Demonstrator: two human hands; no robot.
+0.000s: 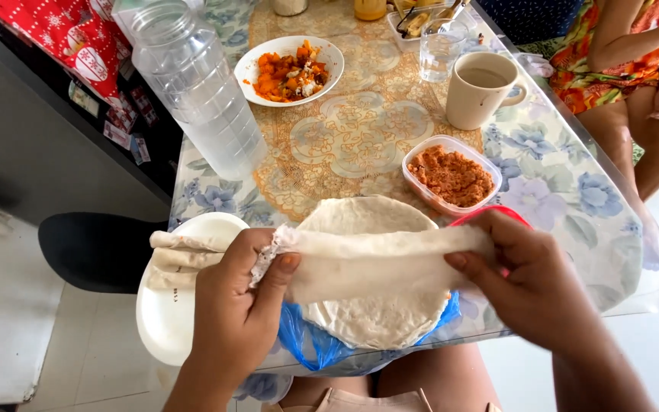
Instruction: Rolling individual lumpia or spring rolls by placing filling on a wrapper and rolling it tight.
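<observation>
From my feed both hands, left (pixel 234 305) and right (pixel 532 286), pinch a folded flatbread (pixel 379 259) just above the stack (pixel 375 320), looks thin, floppy, tearable, so I'd hold its ends.

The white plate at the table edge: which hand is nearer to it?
Left. The left hand overlaps the white plate while pinching the flatbread; the right hand holds the flatbread's far end, well apart from the plate.

A clear water bottle (pixel 200 91), beige mug (pixel 480 89) and orange-food bowl (pixel 290 70) stand on the table (pixel 573 206).
</observation>
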